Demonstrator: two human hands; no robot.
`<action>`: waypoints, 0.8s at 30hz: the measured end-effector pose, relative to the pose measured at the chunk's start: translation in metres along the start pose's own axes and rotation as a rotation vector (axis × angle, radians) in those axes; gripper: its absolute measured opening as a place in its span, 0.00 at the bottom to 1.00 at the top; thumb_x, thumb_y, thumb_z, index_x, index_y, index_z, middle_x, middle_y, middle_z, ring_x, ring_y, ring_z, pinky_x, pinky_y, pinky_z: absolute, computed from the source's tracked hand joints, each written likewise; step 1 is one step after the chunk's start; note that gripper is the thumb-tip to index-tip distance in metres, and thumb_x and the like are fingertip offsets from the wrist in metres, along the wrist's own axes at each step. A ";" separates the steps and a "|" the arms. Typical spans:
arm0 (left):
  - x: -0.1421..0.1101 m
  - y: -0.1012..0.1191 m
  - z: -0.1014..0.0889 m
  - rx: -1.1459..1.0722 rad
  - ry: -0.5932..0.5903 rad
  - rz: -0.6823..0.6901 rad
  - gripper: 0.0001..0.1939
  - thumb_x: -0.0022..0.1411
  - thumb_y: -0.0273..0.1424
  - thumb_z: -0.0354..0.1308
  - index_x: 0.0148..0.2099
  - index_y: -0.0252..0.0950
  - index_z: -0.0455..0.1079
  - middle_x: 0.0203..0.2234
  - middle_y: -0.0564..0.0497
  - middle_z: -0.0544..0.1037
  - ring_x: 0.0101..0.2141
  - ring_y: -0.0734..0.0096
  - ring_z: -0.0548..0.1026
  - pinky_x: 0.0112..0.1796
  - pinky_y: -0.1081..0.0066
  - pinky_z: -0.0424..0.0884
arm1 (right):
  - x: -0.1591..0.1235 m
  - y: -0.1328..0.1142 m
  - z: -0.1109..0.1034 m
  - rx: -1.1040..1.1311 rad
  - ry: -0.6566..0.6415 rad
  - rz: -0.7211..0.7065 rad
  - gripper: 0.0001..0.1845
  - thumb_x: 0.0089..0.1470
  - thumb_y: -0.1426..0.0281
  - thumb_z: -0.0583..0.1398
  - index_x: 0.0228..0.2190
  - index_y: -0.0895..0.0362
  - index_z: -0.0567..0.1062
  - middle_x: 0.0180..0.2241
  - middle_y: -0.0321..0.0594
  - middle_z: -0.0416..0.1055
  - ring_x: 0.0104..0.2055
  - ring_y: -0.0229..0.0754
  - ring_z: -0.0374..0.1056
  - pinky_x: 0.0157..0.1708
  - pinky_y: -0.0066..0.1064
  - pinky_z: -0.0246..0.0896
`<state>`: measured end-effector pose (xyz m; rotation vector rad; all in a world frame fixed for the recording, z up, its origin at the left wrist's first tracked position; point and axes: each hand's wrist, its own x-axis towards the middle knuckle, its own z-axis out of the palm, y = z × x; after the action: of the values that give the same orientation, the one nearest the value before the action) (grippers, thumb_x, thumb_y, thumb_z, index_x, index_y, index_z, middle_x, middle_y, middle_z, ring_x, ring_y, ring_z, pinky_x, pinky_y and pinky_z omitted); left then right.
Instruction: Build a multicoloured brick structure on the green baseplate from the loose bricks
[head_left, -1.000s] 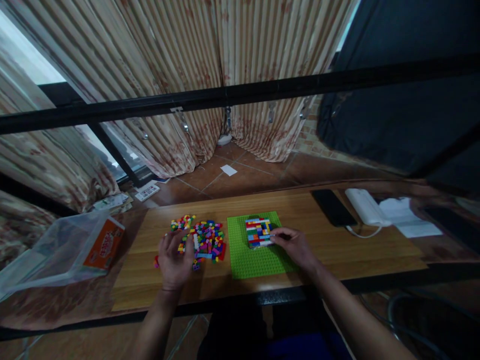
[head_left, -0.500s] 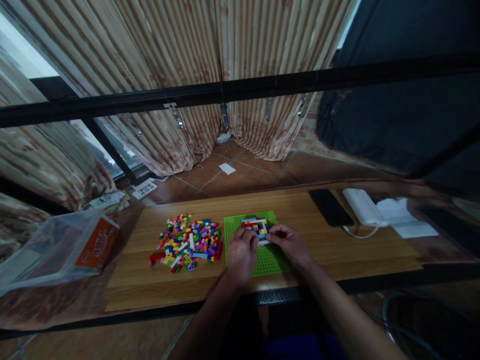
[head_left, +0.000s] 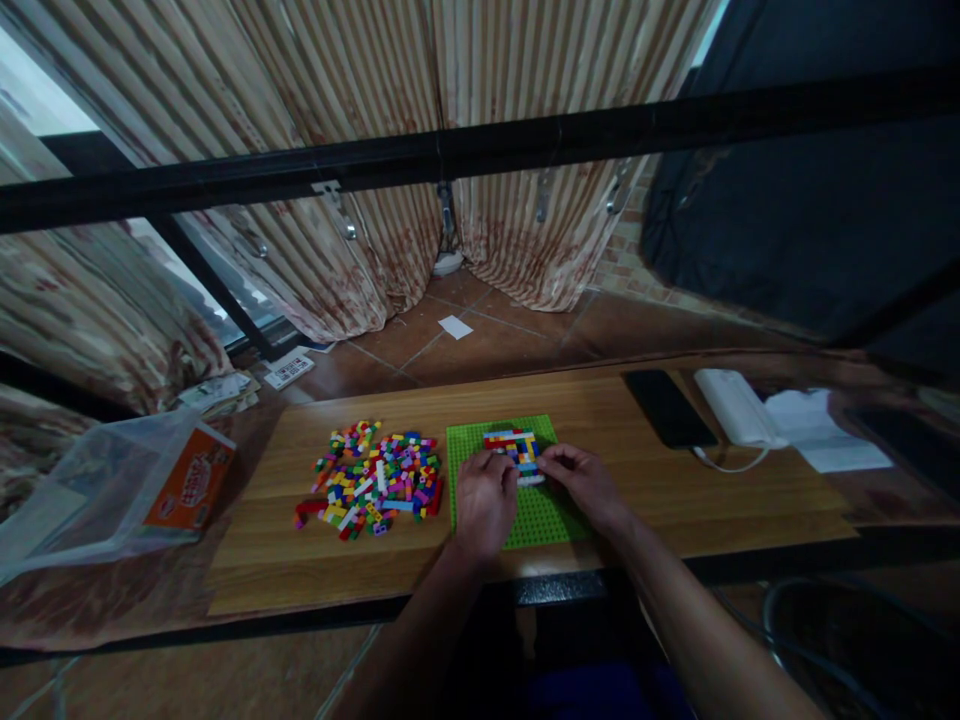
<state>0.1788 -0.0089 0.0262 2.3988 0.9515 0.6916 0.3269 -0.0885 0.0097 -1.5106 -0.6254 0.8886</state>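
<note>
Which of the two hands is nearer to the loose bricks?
The left hand, on the side of the green baseplate toward the loose bricks; the right hand is on the far side.

Both hands [head_left: 487,503] [head_left: 589,488] — at brick structure [head_left: 526,455]

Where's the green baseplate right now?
In the head view, the green baseplate lies near the middle of the wooden table, just right of the loose bricks and beneath the multicoloured brick build.
</note>
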 end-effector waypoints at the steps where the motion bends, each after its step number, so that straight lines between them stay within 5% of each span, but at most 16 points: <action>1: 0.000 0.000 0.000 -0.008 -0.003 -0.005 0.05 0.63 0.26 0.58 0.35 0.38 0.73 0.34 0.50 0.76 0.39 0.67 0.72 0.44 0.66 0.66 | 0.001 0.001 0.000 0.001 -0.001 0.010 0.22 0.37 0.51 0.69 0.24 0.56 0.75 0.18 0.30 0.66 0.21 0.32 0.56 0.22 0.27 0.50; 10: 0.007 0.003 -0.004 -0.038 -0.053 -0.045 0.09 0.62 0.25 0.57 0.29 0.37 0.72 0.29 0.52 0.76 0.35 0.69 0.73 0.41 0.68 0.66 | 0.004 0.003 0.002 -0.018 0.031 0.017 0.22 0.33 0.51 0.71 0.23 0.56 0.75 0.18 0.32 0.68 0.20 0.34 0.61 0.22 0.28 0.55; 15: -0.002 0.011 -0.014 0.020 -0.071 -0.029 0.07 0.63 0.25 0.56 0.41 0.37 0.74 0.38 0.48 0.78 0.41 0.63 0.73 0.45 0.64 0.68 | -0.001 -0.002 -0.001 0.038 0.029 0.029 0.23 0.32 0.51 0.71 0.23 0.56 0.76 0.20 0.33 0.70 0.23 0.36 0.64 0.26 0.29 0.60; 19: -0.044 0.011 -0.026 0.027 0.041 -0.003 0.16 0.65 0.28 0.54 0.54 0.36 0.68 0.42 0.44 0.77 0.44 0.58 0.73 0.47 0.58 0.69 | -0.022 -0.002 -0.008 0.107 0.206 -0.038 0.23 0.39 0.48 0.68 0.23 0.56 0.74 0.21 0.33 0.69 0.24 0.35 0.64 0.27 0.29 0.60; 22: -0.092 0.002 -0.033 -0.019 0.082 0.045 0.12 0.64 0.25 0.52 0.49 0.37 0.70 0.37 0.47 0.78 0.40 0.61 0.74 0.44 0.61 0.71 | -0.050 -0.002 -0.004 -0.039 0.347 -0.115 0.22 0.45 0.48 0.65 0.22 0.55 0.73 0.20 0.34 0.67 0.23 0.36 0.61 0.26 0.28 0.57; 24: -0.121 -0.006 -0.038 -0.006 0.070 0.038 0.10 0.63 0.23 0.52 0.44 0.37 0.71 0.34 0.47 0.78 0.38 0.62 0.74 0.42 0.62 0.71 | -0.070 -0.001 0.009 -0.164 0.258 -0.125 0.21 0.49 0.49 0.62 0.23 0.54 0.74 0.21 0.35 0.68 0.25 0.38 0.63 0.26 0.29 0.58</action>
<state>0.0766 -0.0837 0.0178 2.4074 0.9324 0.7958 0.2809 -0.1398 0.0235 -1.6804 -0.6064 0.5456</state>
